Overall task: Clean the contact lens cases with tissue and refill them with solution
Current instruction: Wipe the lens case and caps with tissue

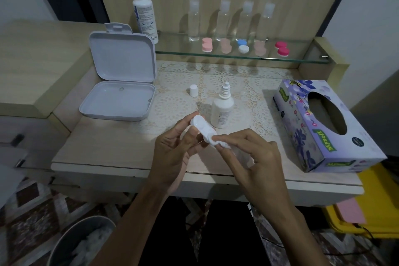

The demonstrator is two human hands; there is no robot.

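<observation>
- One white lens case [201, 128] sits in your left hand [172, 149], fingers curled round it, just in front of the uncapped solution bottle [222, 108].
- Your right hand [250, 153] pinches a tissue wad [219, 143] into the case's near well: you're in the wiping step.
- Next, likely wipe the far well, then reach behind the case for that bottle; its cap [193, 90] stands left of the bottle.
- Right of the bottle: tissue box [323, 127].

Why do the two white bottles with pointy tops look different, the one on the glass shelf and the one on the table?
The shelf bottle is bigger and stands at the back on the glass shelf. The table bottle is smaller and stands on the lace mat, close to the hands, with a loose white cap beside it. Both are white, upright and labelled.
</observation>
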